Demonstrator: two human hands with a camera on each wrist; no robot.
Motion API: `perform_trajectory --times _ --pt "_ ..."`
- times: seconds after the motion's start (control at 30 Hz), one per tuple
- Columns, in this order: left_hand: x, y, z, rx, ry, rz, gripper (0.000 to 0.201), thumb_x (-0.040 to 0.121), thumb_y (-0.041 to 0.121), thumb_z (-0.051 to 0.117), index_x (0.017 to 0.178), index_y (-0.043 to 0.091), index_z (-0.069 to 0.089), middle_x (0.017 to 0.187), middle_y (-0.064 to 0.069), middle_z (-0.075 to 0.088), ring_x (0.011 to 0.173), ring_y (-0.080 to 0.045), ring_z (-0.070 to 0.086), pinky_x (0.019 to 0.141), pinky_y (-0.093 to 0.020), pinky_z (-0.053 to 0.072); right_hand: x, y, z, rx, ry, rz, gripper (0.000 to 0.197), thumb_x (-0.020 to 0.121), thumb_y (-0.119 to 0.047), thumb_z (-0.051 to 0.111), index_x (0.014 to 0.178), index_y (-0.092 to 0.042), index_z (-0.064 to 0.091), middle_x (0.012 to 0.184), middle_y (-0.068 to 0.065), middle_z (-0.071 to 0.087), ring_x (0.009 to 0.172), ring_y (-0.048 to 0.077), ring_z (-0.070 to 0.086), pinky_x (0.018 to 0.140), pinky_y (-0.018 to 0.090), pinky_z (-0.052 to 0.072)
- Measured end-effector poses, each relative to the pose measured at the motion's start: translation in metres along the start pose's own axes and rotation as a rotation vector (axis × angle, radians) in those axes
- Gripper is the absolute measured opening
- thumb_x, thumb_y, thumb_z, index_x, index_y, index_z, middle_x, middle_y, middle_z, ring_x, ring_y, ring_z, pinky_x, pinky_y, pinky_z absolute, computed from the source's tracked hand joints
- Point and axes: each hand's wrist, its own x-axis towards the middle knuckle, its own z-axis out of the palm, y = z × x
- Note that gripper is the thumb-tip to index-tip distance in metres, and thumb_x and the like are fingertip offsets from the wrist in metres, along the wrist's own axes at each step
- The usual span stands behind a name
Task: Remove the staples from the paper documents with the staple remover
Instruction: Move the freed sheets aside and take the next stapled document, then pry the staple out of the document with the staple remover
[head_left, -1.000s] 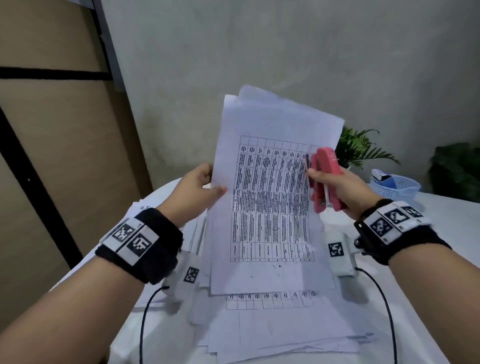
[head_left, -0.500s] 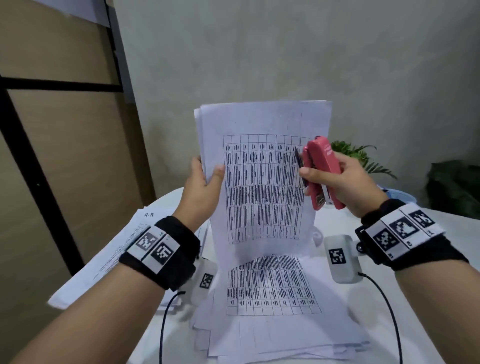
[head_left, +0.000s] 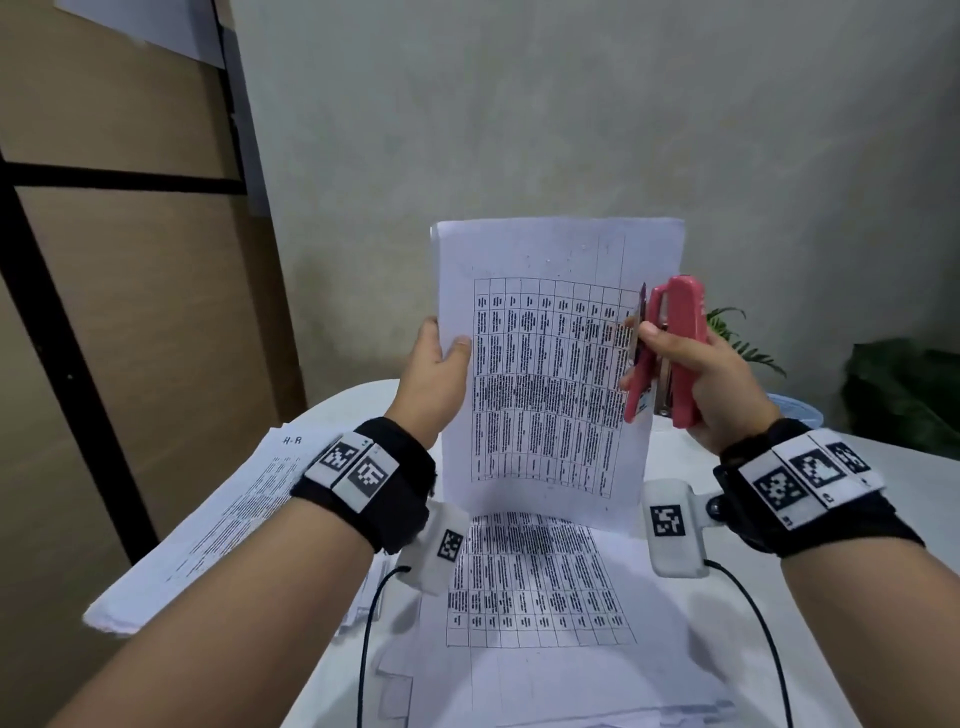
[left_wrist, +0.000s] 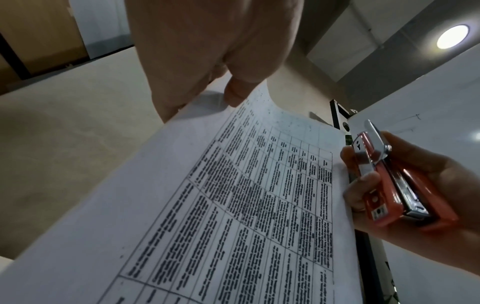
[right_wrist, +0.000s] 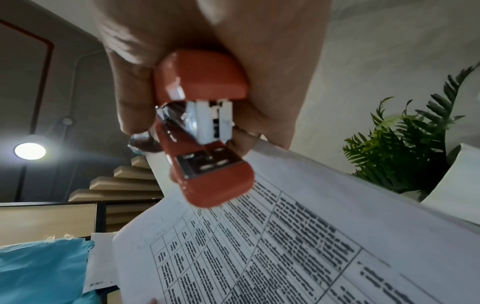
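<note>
Document (head_left: 550, 364): held upright, long axis vertical; left hand (head_left: 434, 374) pinched its left edge. Remover (head_left: 670, 353): gripped in right hand (head_left: 696, 379), touching the right edge, nearer.

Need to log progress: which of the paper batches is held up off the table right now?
The table-printed sheets, upright between left hand and right hand; the other piles lie flat.
</note>
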Motion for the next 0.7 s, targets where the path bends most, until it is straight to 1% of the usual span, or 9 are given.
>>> perform_trajectory --times 0.1,0.2,0.27,0.37,0.43,0.5,0.57,0.6,0.7 --pt "0.004 -0.003 0.004 0.02 0.017 -0.023 0.014 0.1 0.016 0.04 0.114 0.017 0.041 0.122 -0.004 0.06 0.113 -0.022 0.058 0.104 -0.045 0.043 0.0 0.0 0.001 -0.034 0.007 0.046 0.037 0.072 -0.027 0.067 0.104 -0.014 0.057 0.08 0.002 0.06 0.053 0.016 0.063 0.053 0.024 0.053" --pt "0.008 -0.004 0.009 0.089 0.027 -0.002 0.023 0.101 0.016 0.037 0.124 0.011 0.04 0.126 -0.004 0.056 0.111 -0.016 0.054 0.1 -0.028 0.039 0.004 0.004 0.004 -0.162 0.104 0.014 0.016 0.087 -0.024 0.06 0.101 -0.018 0.056 0.084 0.003 0.062 0.06 0.017 0.061 0.055 0.028 0.051" --pt "0.011 -0.003 0.011 0.14 0.049 0.01 0.032 0.102 0.018 0.035 0.132 0.007 0.036 0.128 -0.004 0.053 0.113 -0.017 0.051 0.098 -0.027 0.037 0.011 0.003 0.005 -0.304 0.294 -0.12 0.032 0.083 -0.04 0.063 0.107 -0.019 0.057 0.096 0.01 0.063 0.069 0.019 0.06 0.057 0.029 0.052" --pt "0.014 -0.004 0.012 0.167 0.088 0.041 0.034 0.101 0.02 0.036 0.132 0.005 0.035 0.12 -0.007 0.056 0.106 -0.02 0.053 0.096 -0.032 0.041 0.019 -0.021 0.021 -0.382 0.541 -0.447 0.025 0.078 -0.058 0.061 0.096 -0.044 0.051 0.101 0.009 0.063 0.08 0.018 0.063 0.068 0.032 0.056" --pt "0.015 -0.007 0.013 0.162 0.1 0.064 0.031 0.101 0.018 0.037 0.129 0.005 0.037 0.116 -0.008 0.058 0.102 -0.02 0.056 0.092 -0.032 0.044 0.027 -0.043 0.04 -0.328 0.541 -0.643 0.022 0.084 -0.047 0.06 0.098 -0.041 0.045 0.087 -0.005 0.062 0.071 0.003 0.061 0.068 0.024 0.054" --pt "0.015 -0.009 0.014 0.119 0.114 0.094 0.024 0.101 0.015 0.038 0.122 0.005 0.041 0.11 -0.005 0.06 0.095 -0.016 0.058 0.083 -0.023 0.048 0.038 -0.06 0.06 -0.298 0.5 -0.785 0.023 0.087 -0.036 0.059 0.102 -0.036 0.041 0.082 -0.011 0.06 0.062 -0.003 0.059 0.061 0.02 0.052" --pt "0.013 -0.01 0.015 0.102 0.141 0.147 0.011 0.1 0.012 0.04 0.11 0.008 0.043 0.1 -0.001 0.06 0.083 -0.01 0.057 0.068 -0.008 0.045 0.053 -0.067 0.077 -0.319 0.459 -0.85 0.023 0.089 -0.032 0.058 0.099 -0.036 0.039 0.08 -0.01 0.059 0.061 -0.001 0.058 0.06 0.023 0.054" --pt "0.011 -0.011 0.015 0.101 0.155 0.173 0.006 0.099 0.012 0.042 0.105 0.01 0.042 0.096 0.0 0.059 0.079 -0.01 0.057 0.064 -0.007 0.044 0.061 -0.069 0.085 -0.334 0.43 -0.851 0.022 0.089 -0.032 0.058 0.098 -0.035 0.038 0.078 -0.011 0.059 0.06 0.0 0.057 0.059 0.027 0.056" --pt "0.006 -0.01 0.016 0.068 0.168 0.204 0.006 0.099 0.014 0.044 0.095 0.016 0.04 0.086 -0.005 0.059 0.074 -0.017 0.056 0.057 -0.016 0.044 0.085 -0.065 0.105 -0.386 0.373 -0.784 0.021 0.082 -0.046 0.056 0.094 -0.038 0.041 0.072 -0.012 0.06 0.062 0.011 0.061 0.061 0.04 0.057"
